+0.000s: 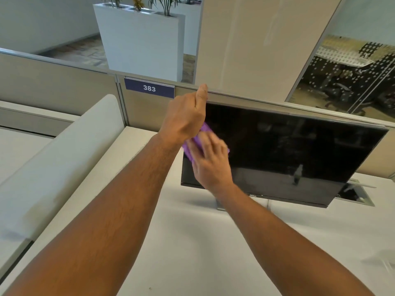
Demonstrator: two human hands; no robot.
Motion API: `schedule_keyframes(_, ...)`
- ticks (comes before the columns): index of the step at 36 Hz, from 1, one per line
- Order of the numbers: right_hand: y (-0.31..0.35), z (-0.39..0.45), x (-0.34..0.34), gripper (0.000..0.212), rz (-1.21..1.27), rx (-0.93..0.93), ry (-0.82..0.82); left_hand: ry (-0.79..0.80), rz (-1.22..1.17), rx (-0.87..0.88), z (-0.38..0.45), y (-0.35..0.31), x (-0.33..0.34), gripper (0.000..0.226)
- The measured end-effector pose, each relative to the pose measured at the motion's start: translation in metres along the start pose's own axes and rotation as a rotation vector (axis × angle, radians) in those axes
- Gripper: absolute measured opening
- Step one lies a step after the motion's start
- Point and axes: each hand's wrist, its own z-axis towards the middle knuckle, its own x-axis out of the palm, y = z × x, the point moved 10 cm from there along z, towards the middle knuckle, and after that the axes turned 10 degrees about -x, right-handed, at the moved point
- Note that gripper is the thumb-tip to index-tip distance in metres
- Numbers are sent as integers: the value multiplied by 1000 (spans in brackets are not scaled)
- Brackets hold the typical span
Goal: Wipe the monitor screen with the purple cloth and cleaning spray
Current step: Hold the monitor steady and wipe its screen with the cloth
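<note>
A black monitor (288, 150) stands on a white desk (192, 242), its screen dark and tilted. My left hand (186, 116) grips the monitor's upper left corner, thumb up along the edge. My right hand (210, 163) presses a purple cloth (201, 135) flat against the left part of the screen; the hand is motion-blurred. Most of the cloth is hidden under my two hands. No spray bottle is in view.
A beige cubicle partition (64, 86) with a blue sign reading 383 (149, 88) runs behind the monitor. A white padded divider (64, 146) borders the desk on the left. A cable cut-out (354, 194) lies behind the monitor's right end. White planters (141, 39) stand beyond the partition.
</note>
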Motion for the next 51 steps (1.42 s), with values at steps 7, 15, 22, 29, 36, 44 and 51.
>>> schedule_keyframes(7, 60, -89, 56, 91, -14, -356, 427, 8, 76, 11, -3, 3, 4, 72)
schedule_keyframes(15, 32, -78, 31, 63, -86, -389, 311, 0, 76, 27, -6, -3, 4, 60)
schedule_keyframes(22, -73, -19, -64, 43, -158, 32, -136, 9, 72, 14, -9, -9, 3, 58)
schedule_keyframes(29, -120, -15, -90, 61, -196, 227, -230, 23, 41, -8, -9, -3, 6, 55)
schedule_keyframes(36, -42, -92, -12, 66, -181, -187, 75, 20, 51, 4, -10, -4, 4, 55)
schedule_keyframes(44, -11, -169, 37, 85, -145, -315, 443, 20, 74, 7, -10, -3, 6, 51)
schedule_keyframes(51, -57, -107, -25, 37, -198, -194, 109, 6, 57, 30, -11, -5, 7, 49)
